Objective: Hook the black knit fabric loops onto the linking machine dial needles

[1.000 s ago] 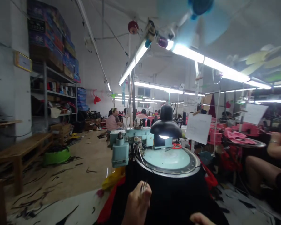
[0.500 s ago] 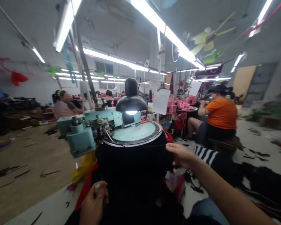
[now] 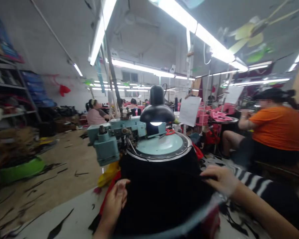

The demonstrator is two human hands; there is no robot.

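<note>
We hold both hands low in front of us, well apart. Our bare left hand [image 3: 115, 202] stands on its edge at the lower middle of the view, fingers loosely curled and pointing up and to the right, its wrist dropping out of view below. Our bare right hand [image 3: 220, 179] lies higher and to the right of it, palm down, fingers together, slightly bent and reaching left. Our long bare right forearm [image 3: 266, 212] slopes from that wrist to the lower right corner.

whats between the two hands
In the head view, black fabric hanging from the circular linking machine lies between the left hand and right hand.
</note>
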